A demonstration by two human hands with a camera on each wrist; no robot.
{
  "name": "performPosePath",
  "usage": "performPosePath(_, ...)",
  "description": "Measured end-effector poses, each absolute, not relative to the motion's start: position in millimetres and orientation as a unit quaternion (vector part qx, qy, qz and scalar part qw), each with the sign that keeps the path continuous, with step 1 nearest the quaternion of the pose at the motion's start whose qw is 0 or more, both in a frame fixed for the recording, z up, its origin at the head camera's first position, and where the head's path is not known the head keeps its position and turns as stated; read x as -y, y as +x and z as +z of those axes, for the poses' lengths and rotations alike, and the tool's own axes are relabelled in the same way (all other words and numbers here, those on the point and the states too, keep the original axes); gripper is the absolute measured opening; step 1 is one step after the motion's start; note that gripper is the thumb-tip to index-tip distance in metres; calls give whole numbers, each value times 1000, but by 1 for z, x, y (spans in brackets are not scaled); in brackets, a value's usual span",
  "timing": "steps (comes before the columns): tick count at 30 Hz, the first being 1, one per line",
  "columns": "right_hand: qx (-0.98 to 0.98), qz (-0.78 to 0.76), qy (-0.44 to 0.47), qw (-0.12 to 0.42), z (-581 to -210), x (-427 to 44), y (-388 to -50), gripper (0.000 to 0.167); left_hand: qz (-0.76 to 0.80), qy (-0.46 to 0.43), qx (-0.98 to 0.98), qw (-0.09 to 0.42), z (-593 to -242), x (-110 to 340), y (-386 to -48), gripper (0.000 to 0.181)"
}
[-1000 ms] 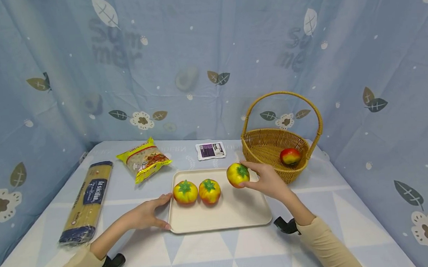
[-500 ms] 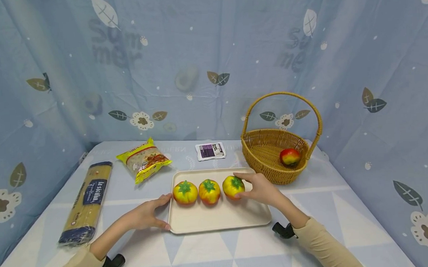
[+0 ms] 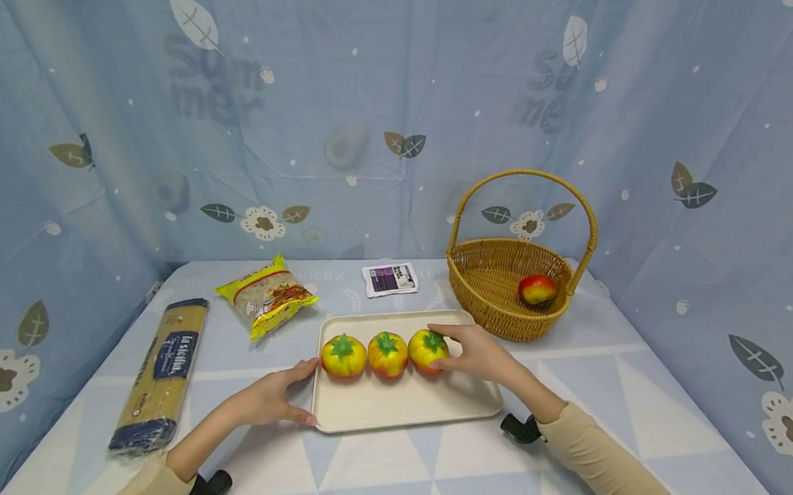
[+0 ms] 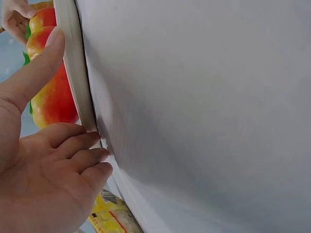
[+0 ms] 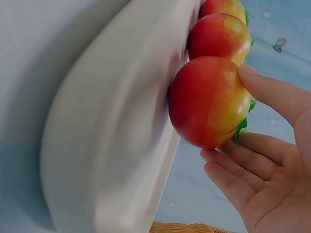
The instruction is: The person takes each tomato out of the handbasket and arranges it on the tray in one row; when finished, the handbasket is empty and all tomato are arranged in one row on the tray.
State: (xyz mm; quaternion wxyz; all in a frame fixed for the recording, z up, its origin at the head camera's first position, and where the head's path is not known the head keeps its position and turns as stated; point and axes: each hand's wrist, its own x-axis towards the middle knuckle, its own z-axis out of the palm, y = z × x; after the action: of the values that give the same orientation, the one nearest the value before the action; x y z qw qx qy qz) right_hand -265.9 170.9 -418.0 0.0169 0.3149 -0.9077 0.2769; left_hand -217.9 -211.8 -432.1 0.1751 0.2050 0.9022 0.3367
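Note:
My right hand (image 3: 477, 354) pinches a round yellow-and-red fruit (image 3: 425, 353) with a green leafy cap, thumb on one side and fingertips on the other. In the right wrist view this fruit (image 5: 206, 104) sits at the cream tray (image 5: 112, 126), touching or nearly touching its neighbour. Two similar fruits, a middle one (image 3: 388, 356) and a left one (image 3: 343, 357), complete a row on the tray (image 3: 405, 410). At the tray's left edge, my left hand (image 3: 270, 398) rests with thumb and fingers spread; in the left wrist view its fingertips (image 4: 92, 138) touch the rim.
A wicker basket (image 3: 490, 302) with a tall handle stands behind the tray on the right, holding a red-and-yellow fruit (image 3: 537, 289). At the left lie a spaghetti pack (image 3: 162, 372) and a yellow food bag (image 3: 267, 295). A small white-and-purple packet (image 3: 390, 279) lies behind the tray.
My right hand has lowered the fruit onto the tray and shifted it left, close beside the middle fruit. The left hand has stayed at the tray's edge.

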Motion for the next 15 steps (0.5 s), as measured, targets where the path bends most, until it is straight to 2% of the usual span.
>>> performPosePath(15,910,271,312,25,-418,-171,-266,65,333,216,-902,170,-429,211,-216,102)
